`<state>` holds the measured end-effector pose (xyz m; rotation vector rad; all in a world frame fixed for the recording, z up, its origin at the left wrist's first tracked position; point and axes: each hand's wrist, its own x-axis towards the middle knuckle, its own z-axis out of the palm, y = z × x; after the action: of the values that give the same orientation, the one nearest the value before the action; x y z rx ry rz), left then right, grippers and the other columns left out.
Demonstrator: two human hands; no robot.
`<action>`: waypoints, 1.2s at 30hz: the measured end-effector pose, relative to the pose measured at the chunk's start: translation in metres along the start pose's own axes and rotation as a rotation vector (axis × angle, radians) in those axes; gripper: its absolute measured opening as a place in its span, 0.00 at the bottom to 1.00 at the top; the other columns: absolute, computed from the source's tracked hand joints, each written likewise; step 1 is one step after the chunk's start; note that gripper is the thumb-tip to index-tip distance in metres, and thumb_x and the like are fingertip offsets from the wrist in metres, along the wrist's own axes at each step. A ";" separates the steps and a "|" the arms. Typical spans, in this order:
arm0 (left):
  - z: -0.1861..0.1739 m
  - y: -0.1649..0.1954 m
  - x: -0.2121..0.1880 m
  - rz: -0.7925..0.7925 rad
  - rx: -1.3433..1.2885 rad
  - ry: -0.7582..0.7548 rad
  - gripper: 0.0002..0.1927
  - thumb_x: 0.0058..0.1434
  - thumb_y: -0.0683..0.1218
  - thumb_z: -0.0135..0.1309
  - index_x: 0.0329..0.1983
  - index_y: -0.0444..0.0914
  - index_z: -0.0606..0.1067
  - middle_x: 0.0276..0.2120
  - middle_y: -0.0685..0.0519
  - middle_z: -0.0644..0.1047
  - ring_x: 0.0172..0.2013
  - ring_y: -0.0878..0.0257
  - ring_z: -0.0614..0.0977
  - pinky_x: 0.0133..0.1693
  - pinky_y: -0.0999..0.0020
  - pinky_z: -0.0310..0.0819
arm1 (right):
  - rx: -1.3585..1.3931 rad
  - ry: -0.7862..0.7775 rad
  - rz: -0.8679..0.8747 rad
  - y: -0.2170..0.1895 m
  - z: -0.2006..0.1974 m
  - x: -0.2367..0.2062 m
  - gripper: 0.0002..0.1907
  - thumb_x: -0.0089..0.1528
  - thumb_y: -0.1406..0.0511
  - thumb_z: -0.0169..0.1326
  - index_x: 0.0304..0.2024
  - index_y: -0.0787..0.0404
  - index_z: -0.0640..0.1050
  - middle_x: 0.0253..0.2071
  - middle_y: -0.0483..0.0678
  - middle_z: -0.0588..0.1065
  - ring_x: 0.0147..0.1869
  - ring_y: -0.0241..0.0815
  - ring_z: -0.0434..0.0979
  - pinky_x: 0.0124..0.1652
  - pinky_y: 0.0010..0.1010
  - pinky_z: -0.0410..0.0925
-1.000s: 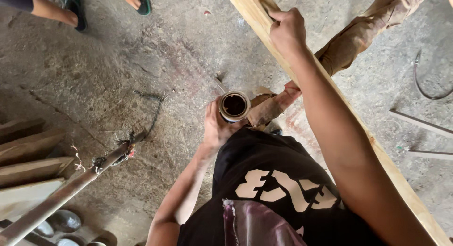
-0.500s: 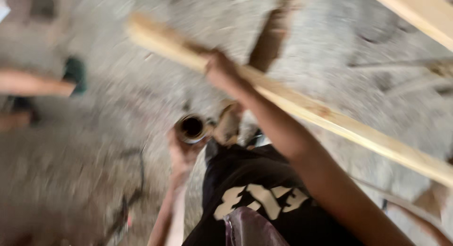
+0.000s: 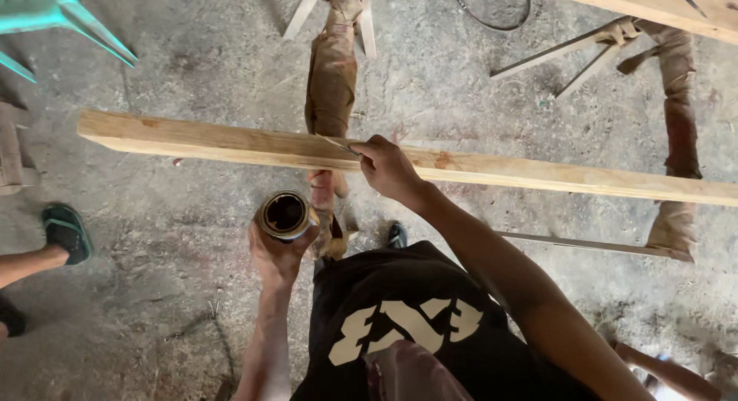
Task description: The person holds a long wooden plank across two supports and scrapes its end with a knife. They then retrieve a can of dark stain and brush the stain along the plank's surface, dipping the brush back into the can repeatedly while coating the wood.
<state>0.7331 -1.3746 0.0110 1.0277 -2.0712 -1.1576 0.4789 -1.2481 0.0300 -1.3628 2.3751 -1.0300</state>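
A long pale wooden plank (image 3: 231, 143) lies across stained sawhorses, running from left to right through the head view. My right hand (image 3: 388, 169) rests on the plank's near edge and pinches a thin brush (image 3: 335, 143) whose tip lies flat on the wood. Below the plank, my left hand (image 3: 274, 255) grips a small round open tin (image 3: 284, 214) with dark liquid inside. I wear a black shirt with a pale print.
A brown-stained sawhorse (image 3: 332, 86) supports the plank at centre, another (image 3: 676, 139) at right. A second plank (image 3: 653, 3) lies at top right. Another person's foot in a green sandal (image 3: 65, 232) stands at left. A turquoise plastic chair leg (image 3: 69, 16) is top left.
The view has swung, so the plank now runs level across the frame instead of slanting. Both hands keep their hold on the brush and the tin.
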 end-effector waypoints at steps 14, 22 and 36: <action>-0.048 -0.013 0.006 0.043 -0.035 0.033 0.42 0.44 0.56 0.76 0.58 0.34 0.71 0.49 0.43 0.78 0.50 0.47 0.80 0.52 0.53 0.75 | 0.079 -0.097 -0.040 -0.022 0.042 0.040 0.16 0.61 0.74 0.55 0.52 0.63 0.79 0.40 0.55 0.77 0.40 0.52 0.81 0.39 0.39 0.74; -0.067 -0.012 -0.010 -0.133 -0.162 0.256 0.40 0.44 0.55 0.76 0.56 0.33 0.71 0.48 0.43 0.77 0.48 0.48 0.80 0.51 0.54 0.76 | 0.095 -0.119 -0.344 -0.013 0.083 0.114 0.14 0.62 0.76 0.54 0.50 0.65 0.81 0.38 0.56 0.77 0.40 0.52 0.79 0.41 0.39 0.72; -0.040 0.020 -0.048 -0.312 0.159 0.483 0.36 0.48 0.55 0.73 0.56 0.38 0.73 0.48 0.46 0.78 0.50 0.46 0.78 0.55 0.52 0.70 | 0.073 -0.270 -0.591 -0.042 0.168 0.232 0.16 0.64 0.75 0.55 0.53 0.61 0.84 0.42 0.56 0.76 0.48 0.57 0.77 0.49 0.43 0.71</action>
<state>0.7823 -1.3467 0.0428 1.5745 -1.6740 -0.7834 0.4640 -1.5306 -0.0304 -2.0857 1.7576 -0.9631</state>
